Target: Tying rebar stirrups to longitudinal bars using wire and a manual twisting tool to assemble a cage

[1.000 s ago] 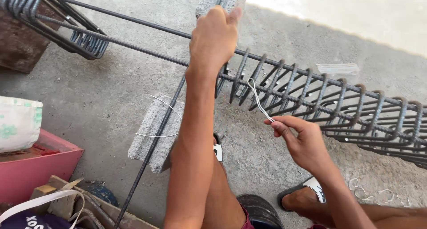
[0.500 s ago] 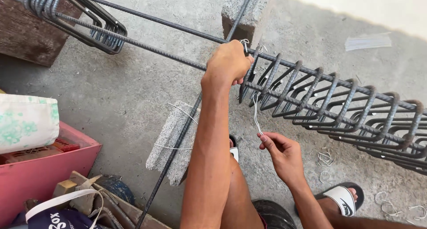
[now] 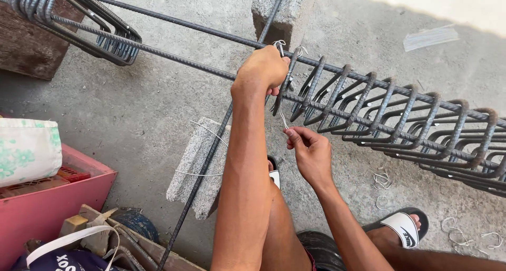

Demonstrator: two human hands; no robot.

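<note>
**Hands at a wire tie on a rebar cage**

Rebar fills the upper half of the view: long dark rebar bars point(image 3: 174, 52) run across from upper left to right, and a row of bent stirrups point(image 3: 390, 118) hangs on them at the right. A second bundle of stirrups point(image 3: 105, 34) sits bunched at the upper left, beside a brown block point(image 3: 26, 50).

The left hand point(image 3: 262, 71) is clenched over the bar where the first stirrup of the row meets it, knuckles up. A thin pale tie wire point(image 3: 283, 115) loops at the top of that joint and hangs down below the fist. The right hand point(image 3: 311, 152) is lower, well under the bars, with thumb and forefinger pinched on the wire's lower end.

A grey concrete block point(image 3: 279, 10) props the bars just behind the left hand; another grey block point(image 3: 192, 168) lies on the concrete floor point(image 3: 132, 123) to the left of the forearm, with loose wire strands across it and one thin rod point(image 3: 203, 168) crossing over it diagonally. The forearms and a knee hide the ground beneath. A pink crate point(image 3: 58, 202) holding a white patterned bag point(image 3: 26, 150) stands at the left edge. A sandal point(image 3: 403, 226) and scattered wire loops point(image 3: 382, 179) lie at the lower right.
</note>
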